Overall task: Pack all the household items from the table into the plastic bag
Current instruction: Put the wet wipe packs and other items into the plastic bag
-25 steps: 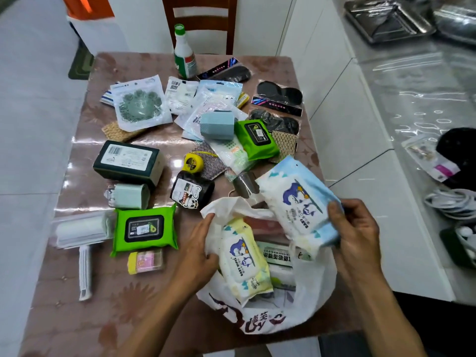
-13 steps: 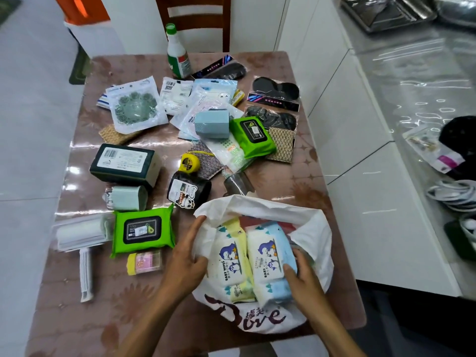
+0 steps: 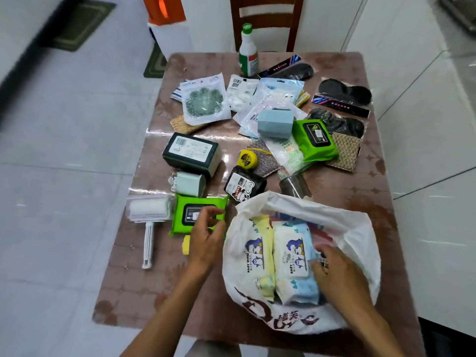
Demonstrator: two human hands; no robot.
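The white plastic bag [image 3: 342, 220] lies open on the near right of the table [image 3: 144, 287]. Inside it a yellow baby wipes pack [image 3: 257, 256] and a blue baby wipes pack [image 3: 293, 258] lie side by side. My right hand [image 3: 340, 276] is inside the bag, its fingertips resting against the blue pack's right edge. To the left of the bag, my left hand [image 3: 206, 238] reaches over a green wipes pack [image 3: 185, 215]. Its thumb and fingers are spread over that pack's right edge, with no firm hold.
Several items lie beyond: a lint roller [image 3: 149, 212], a dark box [image 3: 192, 153], a yellow tape measure [image 3: 247, 158], a black pouch [image 3: 244, 186], another green wipes pack [image 3: 314, 140], a bottle [image 3: 247, 52], and sachets. A chair [image 3: 266, 19] stands behind the table, and white cabinets run along the right.
My right hand has put the blue wipes pack into the bag beside the yellow one. My left hand let go of the bag's rim and moved left to the green wipes pack.
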